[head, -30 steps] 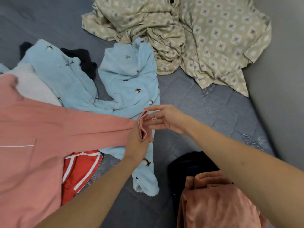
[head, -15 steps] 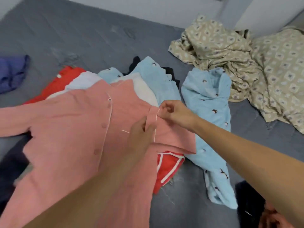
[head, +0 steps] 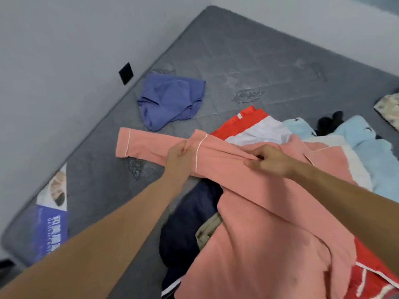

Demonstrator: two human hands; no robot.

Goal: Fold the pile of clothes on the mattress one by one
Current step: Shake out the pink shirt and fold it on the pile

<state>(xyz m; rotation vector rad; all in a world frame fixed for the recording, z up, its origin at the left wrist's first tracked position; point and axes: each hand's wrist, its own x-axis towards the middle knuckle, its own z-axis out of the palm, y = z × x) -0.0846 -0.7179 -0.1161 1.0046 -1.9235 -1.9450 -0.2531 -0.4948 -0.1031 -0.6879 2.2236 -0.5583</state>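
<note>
Pink pyjama top [head: 269, 223] lies spread over the clothes pile on the grey mattress [head: 248, 57], body toward the near right, one sleeve stretched out left with its cuff flat on bare mattress; white piping shows at that cuff and on a second cuff folded across the sleeve. Left hand [head: 178, 153] grips the sleeve mid-length, fingers curled round bunched fabric just left of the piped cuff; right hand [head: 268, 158] pinches a fold of the same top near the shoulder, thumb and fingers clamped together on cloth; both forearms reach in from the near edge, hands apart with the folded cuff between them. Under the top: navy garment [head: 185, 229] with white stripes at its near end; khaki piece [head: 207, 233] poking out beside it; red garment with white trim [head: 248, 119] at the far side, more red with white trim at the near right, cannot tell if same item; white cloth [head: 259, 132] and light blue fleece [head: 371, 156] to the right; black item [head: 328, 124] behind the fleece. Blue-violet garment [head: 170, 100] sits crumpled alone on the mattress, well apart from the pile, beyond the sleeve. Patterned beige cloth [head: 388, 108] at the far right edge; printed label [head: 51, 214] on the mattress's left corner; dark wall plate [head: 125, 73] on the grey wall beside it.
</note>
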